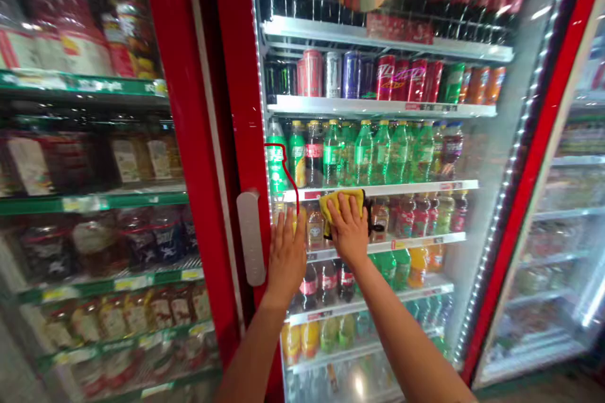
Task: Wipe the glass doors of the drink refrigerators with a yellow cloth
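Yellow cloth (324, 204) is pressed to the glass (486, 138) near the frame's centre under the right hand (350, 234), fingers spread. Left of centre, the left hand (286, 259) is laid open beside the handle (251, 239).

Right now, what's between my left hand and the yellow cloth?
Between your left hand and the cloth, the head view shows just a narrow strip of door glass, with a bottle behind it.
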A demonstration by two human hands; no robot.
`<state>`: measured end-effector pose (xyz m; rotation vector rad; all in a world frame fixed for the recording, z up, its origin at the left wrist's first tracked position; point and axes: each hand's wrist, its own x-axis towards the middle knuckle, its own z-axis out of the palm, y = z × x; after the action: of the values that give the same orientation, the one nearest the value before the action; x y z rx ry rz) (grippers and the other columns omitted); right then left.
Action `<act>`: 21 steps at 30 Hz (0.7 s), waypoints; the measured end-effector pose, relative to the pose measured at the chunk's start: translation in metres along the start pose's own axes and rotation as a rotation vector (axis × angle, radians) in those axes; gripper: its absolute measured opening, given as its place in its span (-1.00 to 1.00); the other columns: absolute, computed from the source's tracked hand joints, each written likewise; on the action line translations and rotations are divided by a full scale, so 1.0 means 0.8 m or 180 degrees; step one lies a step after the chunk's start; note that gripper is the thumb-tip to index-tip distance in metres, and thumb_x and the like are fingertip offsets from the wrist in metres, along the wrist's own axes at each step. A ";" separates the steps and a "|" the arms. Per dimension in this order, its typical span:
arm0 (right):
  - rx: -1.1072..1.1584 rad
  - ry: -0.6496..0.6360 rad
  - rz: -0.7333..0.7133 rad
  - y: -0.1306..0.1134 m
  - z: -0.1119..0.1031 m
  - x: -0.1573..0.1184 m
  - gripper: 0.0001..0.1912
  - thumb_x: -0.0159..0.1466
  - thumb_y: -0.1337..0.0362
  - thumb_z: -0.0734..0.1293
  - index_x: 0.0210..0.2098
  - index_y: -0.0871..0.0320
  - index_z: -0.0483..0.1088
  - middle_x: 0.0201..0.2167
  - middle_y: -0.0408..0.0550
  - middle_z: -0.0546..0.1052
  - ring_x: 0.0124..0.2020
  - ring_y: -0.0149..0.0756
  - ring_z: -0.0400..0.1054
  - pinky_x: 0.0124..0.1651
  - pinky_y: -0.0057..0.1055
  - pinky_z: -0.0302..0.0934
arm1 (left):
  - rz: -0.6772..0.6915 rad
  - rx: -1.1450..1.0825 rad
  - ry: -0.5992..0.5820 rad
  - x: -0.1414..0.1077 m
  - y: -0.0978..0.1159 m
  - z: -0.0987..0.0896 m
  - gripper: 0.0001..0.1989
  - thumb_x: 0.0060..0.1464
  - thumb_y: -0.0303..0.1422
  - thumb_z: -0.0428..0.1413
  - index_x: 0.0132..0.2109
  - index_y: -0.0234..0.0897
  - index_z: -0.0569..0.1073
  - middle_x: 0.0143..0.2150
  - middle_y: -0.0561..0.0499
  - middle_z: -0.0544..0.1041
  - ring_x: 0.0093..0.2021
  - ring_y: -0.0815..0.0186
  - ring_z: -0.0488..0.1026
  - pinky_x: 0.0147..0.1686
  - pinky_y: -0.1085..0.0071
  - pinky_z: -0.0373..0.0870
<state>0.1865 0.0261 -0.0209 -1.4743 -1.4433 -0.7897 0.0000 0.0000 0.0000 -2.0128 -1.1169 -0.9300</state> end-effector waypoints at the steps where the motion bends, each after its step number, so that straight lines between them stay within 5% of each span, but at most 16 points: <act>1: -0.0033 0.0029 0.0134 0.000 0.006 -0.020 -0.30 0.35 0.33 0.25 0.44 -0.08 0.07 0.50 0.02 0.04 0.52 0.02 -0.23 0.42 0.18 -0.19 | 0.0000 -0.0035 -0.0002 -0.001 0.001 0.003 -0.30 0.31 -0.49 -0.04 0.51 -0.33 -0.08 0.54 -0.27 -0.05 0.54 -0.03 -0.23 0.42 -0.05 0.06; 6: -0.0099 -0.0100 0.0063 -0.004 0.018 -0.063 -0.33 0.38 0.24 0.25 0.45 -0.01 0.06 0.51 0.11 0.01 0.52 0.16 -0.29 0.39 0.28 -0.16 | 0.0032 -0.0159 0.0041 -0.003 0.011 0.019 -0.27 0.28 -0.49 -0.03 0.51 -0.29 -0.09 0.55 -0.23 -0.09 0.54 -0.01 -0.26 0.43 -0.11 0.00; 10: -0.0090 -0.0272 -0.0271 0.020 -0.007 -0.007 -0.38 0.41 0.26 0.22 0.42 -0.21 0.09 0.51 -0.08 0.03 0.51 0.04 -0.20 0.40 0.26 -0.16 | 0.0003 -0.0235 0.0130 0.005 0.030 0.030 -0.26 0.27 -0.51 -0.03 0.51 -0.23 -0.10 0.56 -0.17 -0.13 0.54 0.00 -0.27 0.44 -0.11 -0.02; 14: -0.0022 -0.0021 0.0088 0.081 -0.027 0.030 -0.37 0.43 0.24 0.19 0.45 -0.16 0.02 0.51 -0.05 0.01 0.52 0.01 -0.23 0.42 0.21 -0.17 | -0.0050 -0.0275 0.0136 0.017 0.058 0.034 -0.30 0.29 -0.46 -0.03 0.51 -0.27 -0.05 0.55 -0.18 -0.11 0.54 0.00 -0.26 0.44 -0.10 -0.03; 17: 0.0064 0.0230 0.0587 0.110 -0.017 0.000 -0.34 0.43 0.24 0.16 0.48 -0.07 -0.05 0.52 0.04 -0.03 0.53 0.06 -0.28 0.40 0.25 -0.12 | -0.0086 -0.0277 0.0128 0.022 0.074 0.038 -0.32 0.29 -0.45 -0.03 0.50 -0.28 -0.01 0.55 -0.19 -0.10 0.54 -0.01 -0.24 0.44 -0.11 -0.04; 21: 0.0063 0.0228 0.0637 0.097 0.004 -0.051 -0.29 0.40 0.32 0.17 0.49 -0.01 -0.07 0.53 0.08 -0.12 0.53 0.14 -0.37 0.36 0.29 -0.05 | -0.0148 -0.0273 0.0140 0.025 0.087 0.051 -0.30 0.28 -0.46 -0.02 0.50 -0.27 -0.02 0.55 -0.19 -0.10 0.54 -0.01 -0.23 0.43 -0.13 -0.01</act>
<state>0.2577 0.0191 -0.0715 -1.5323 -1.2251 -0.6951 0.0803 0.0110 -0.0195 -2.0322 -1.1215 -1.0572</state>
